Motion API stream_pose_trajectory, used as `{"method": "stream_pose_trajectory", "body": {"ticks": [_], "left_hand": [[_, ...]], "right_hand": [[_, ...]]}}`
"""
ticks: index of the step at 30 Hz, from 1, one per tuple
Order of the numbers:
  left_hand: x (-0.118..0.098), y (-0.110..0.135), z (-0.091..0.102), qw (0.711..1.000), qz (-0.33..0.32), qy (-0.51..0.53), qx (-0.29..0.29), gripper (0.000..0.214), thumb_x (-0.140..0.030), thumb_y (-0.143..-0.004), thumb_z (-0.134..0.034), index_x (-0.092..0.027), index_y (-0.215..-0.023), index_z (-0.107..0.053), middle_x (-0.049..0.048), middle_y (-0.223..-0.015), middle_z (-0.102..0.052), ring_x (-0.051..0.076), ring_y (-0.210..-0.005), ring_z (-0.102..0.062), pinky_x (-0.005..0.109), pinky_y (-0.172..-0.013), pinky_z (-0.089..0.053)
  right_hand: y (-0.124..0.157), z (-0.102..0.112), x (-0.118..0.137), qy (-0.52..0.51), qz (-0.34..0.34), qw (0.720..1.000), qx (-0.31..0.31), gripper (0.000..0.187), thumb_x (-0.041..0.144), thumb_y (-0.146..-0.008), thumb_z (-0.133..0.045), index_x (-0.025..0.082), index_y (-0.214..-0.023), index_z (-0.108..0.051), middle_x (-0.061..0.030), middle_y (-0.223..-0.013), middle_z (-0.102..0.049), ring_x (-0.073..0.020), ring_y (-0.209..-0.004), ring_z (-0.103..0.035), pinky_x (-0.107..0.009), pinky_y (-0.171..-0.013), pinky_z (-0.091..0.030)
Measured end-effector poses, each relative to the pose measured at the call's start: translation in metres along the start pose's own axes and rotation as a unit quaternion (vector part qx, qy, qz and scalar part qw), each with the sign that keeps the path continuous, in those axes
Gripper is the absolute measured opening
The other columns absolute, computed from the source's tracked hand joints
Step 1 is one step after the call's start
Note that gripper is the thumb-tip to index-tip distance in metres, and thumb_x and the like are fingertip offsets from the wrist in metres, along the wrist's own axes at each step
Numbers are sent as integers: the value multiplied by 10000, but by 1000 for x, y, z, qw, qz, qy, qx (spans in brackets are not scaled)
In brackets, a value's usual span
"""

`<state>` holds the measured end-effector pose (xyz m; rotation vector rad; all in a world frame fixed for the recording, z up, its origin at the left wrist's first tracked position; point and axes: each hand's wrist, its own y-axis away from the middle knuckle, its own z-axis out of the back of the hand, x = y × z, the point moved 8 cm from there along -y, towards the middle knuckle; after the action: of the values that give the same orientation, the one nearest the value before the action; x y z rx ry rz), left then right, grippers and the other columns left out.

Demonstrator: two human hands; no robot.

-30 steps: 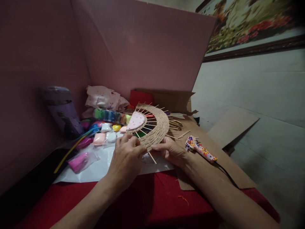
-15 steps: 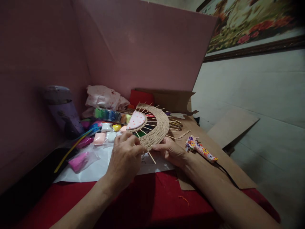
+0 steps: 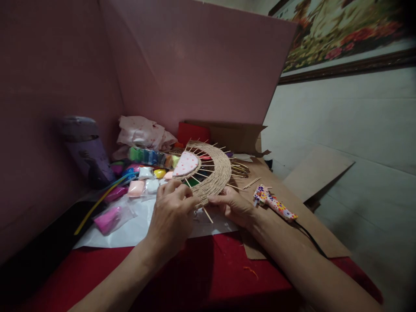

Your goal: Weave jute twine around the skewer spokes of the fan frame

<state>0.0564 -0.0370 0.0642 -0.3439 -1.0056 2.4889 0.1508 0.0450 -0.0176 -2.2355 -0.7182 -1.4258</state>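
Head view: holds half-round twine-woven fan (image 3: 222, 171) above front of red-covered bench (image 3: 195, 271). Pinches its lower edge in right hand (image 3: 233, 205), thumb on top. Curls left hand (image 3: 173, 206) against lower end; cannot tell if gripping, fingertips hidden. Already has broad twine band woven, polka-dot half-disc (image 3: 186, 164) at centre. Leaves inner spokes (image 3: 195, 178) and outer stick tips (image 3: 208, 215) bare. Looks well along; cannot tell finishing left.
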Motion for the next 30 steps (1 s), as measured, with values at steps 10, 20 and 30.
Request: {"method": "stream_pose_trajectory", "body": {"ticks": [10, 20, 30], "left_hand": [[-1, 3, -15, 997, -6, -24, 71, 234, -120, -779, -530, -273, -723, -697, 41, -742, -585, 226, -839, -447, 403, -738, -324], [13, 0, -8, 994, 64, -64, 59, 228, -165, -820, -493, -253, -746, -690, 54, -769, -604, 243, -866, -459, 398, -722, -322], [4, 1, -10, 996, 24, -33, 81, 265, -107, -770, -532, -298, -712, -707, 45, -736, -575, 228, -837, -442, 395, -717, -317]], "right_hand": [[0, 1, -2, -8, 5, 1000, 2, 340, 174, -634, -737, 148, -957, -632, -67, -968, -675, -172, -818, -622, -332, -773, -488], [-1, 0, -1, 8, 6, 1000, 11, 321, 191, -653, -730, 161, -959, -636, -56, -958, -674, -170, -820, -619, -323, -755, -489], [0, -1, -2, 1, 1, 1000, 18, 353, 186, -660, -728, 146, -994, -621, -79, -992, -668, -174, -827, -622, -306, -735, -507]]}}
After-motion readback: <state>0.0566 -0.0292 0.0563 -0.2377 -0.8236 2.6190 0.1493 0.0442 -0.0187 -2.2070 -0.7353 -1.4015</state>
